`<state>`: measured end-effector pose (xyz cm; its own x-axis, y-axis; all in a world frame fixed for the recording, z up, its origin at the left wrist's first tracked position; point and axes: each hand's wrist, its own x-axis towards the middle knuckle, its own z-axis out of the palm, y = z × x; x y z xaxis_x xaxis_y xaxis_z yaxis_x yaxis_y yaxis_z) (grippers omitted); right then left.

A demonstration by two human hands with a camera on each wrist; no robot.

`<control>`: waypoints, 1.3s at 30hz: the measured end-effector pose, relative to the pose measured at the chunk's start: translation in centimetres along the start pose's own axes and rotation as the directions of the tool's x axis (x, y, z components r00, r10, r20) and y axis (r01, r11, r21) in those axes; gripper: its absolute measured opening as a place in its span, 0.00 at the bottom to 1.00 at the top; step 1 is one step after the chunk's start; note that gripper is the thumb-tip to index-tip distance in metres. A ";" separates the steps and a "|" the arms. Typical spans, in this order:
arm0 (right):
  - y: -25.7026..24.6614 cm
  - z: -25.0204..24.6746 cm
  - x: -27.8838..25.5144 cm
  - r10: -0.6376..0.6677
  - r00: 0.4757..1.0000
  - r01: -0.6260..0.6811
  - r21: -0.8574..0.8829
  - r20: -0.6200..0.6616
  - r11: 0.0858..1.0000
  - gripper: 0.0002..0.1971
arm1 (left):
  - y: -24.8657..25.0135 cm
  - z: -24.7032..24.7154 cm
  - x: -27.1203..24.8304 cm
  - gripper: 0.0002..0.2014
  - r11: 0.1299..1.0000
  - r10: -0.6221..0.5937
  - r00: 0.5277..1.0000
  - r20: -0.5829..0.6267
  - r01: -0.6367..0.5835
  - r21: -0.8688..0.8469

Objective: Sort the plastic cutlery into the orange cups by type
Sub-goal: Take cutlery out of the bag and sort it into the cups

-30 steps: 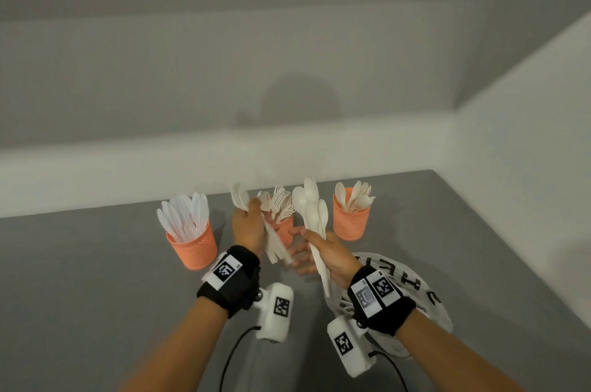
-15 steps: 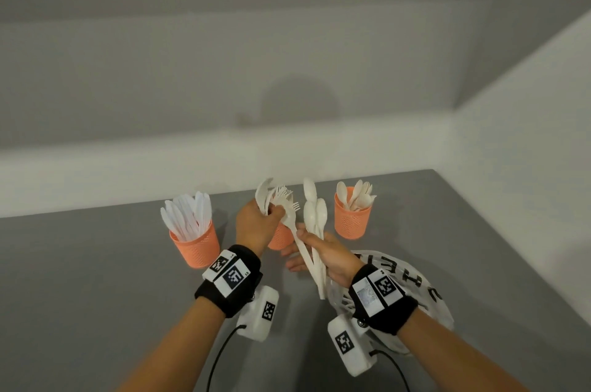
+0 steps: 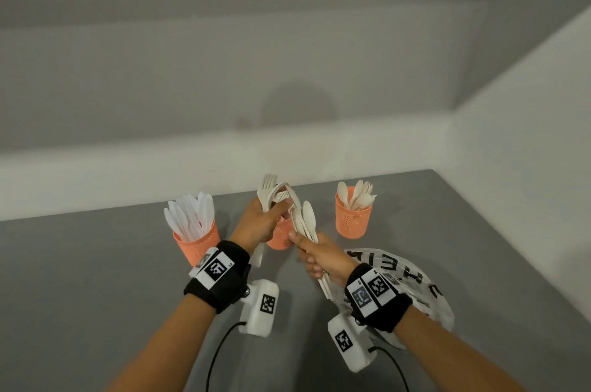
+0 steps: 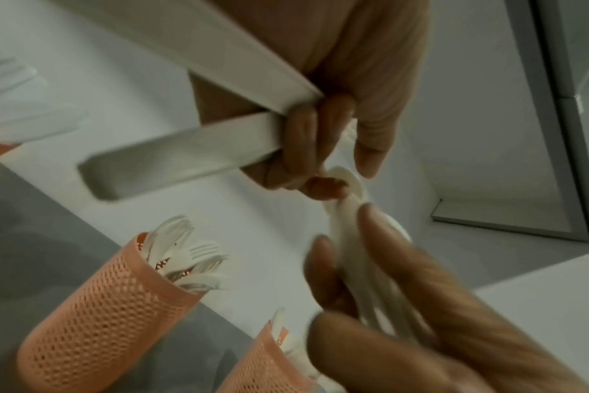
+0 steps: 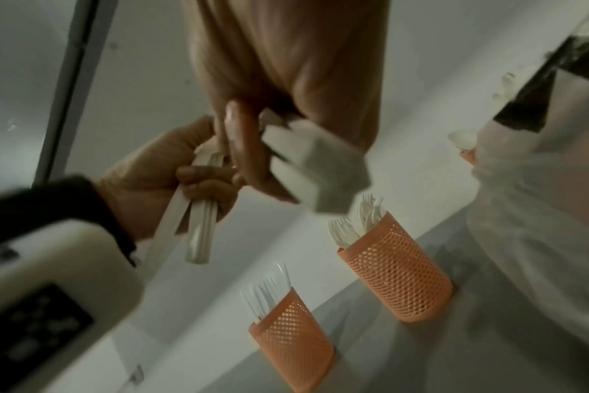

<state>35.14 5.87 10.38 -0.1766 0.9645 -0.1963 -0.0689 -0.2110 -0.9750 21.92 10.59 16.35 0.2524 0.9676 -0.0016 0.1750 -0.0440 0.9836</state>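
Three orange mesh cups stand in a row on the grey table: a knife cup (image 3: 196, 244) at the left, a fork cup (image 3: 279, 236) partly hidden behind my hands, and a spoon cup (image 3: 353, 215) at the right. My left hand (image 3: 265, 220) grips a few white forks (image 3: 267, 191) above the middle cup. My right hand (image 3: 319, 255) grips a bunch of white spoons (image 3: 307, 219) by their handles (image 5: 313, 164). The two hands touch. In the left wrist view my left fingertips (image 4: 323, 186) touch the top of the spoon bunch (image 4: 363, 252).
A white plastic bag (image 3: 406, 283) with black lettering lies on the table under my right wrist. White walls close the table at the back and right. Bare grey table (image 3: 96, 279) lies to the left and in front.
My left hand has carried its forks to the right and met my right hand over the middle cup. My right hand has lowered its spoons slightly.
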 end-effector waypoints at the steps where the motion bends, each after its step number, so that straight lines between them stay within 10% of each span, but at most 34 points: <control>1: -0.2 -0.1 -0.2 0.025 0.999 -0.026 0.024 0.037 0.999 0.14 | 0.2 -0.3 0.2 0.03 1.000 -0.005 0.999 0.031 0.006 -0.021; 6: -0.5 -0.5 -0.8 0.098 0.988 -0.095 -0.031 0.117 0.995 0.12 | 1.1 -1.3 1.0 0.10 0.993 0.065 0.997 0.041 -0.069 0.092; 12: 0.5 -0.6 0.6 -0.069 0.968 0.005 -0.259 -0.240 0.966 0.09 | 2.4 -1.6 2.5 0.06 0.838 0.306 0.939 -0.159 -0.186 0.513; 19: 0.2 0.6 1.9 -0.239 0.936 0.105 -0.442 -0.260 0.891 0.05 | 0.5 1.7 0.9 0.08 0.659 0.359 0.933 -0.012 -0.243 0.712; 27: -2.1 -0.9 1.8 -0.247 0.920 0.147 -0.317 -0.304 0.937 0.07 | 0.0 3.1 0.5 0.10 0.933 0.324 0.938 -0.125 -0.295 0.208; 31: -5.0 -2.8 2.1 -0.265 0.898 0.172 -0.272 -0.352 0.947 0.18 | 0.3 2.7 2.2 0.15 0.988 0.115 0.962 -0.248 -0.136 -0.068; 39: -11.3 -11.2 4.0 -0.257 0.658 0.382 0.020 -0.708 0.924 0.17 | -1.6 -1.8 5.7 0.23 0.984 -0.075 0.910 -0.407 0.002 -0.177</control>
<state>46.19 13.85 19.47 0.5964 0.8012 0.0481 -0.1509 0.1707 -0.9737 21.40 16.60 15.05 -0.1707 0.9853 -0.0015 0.0047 0.0023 1.0000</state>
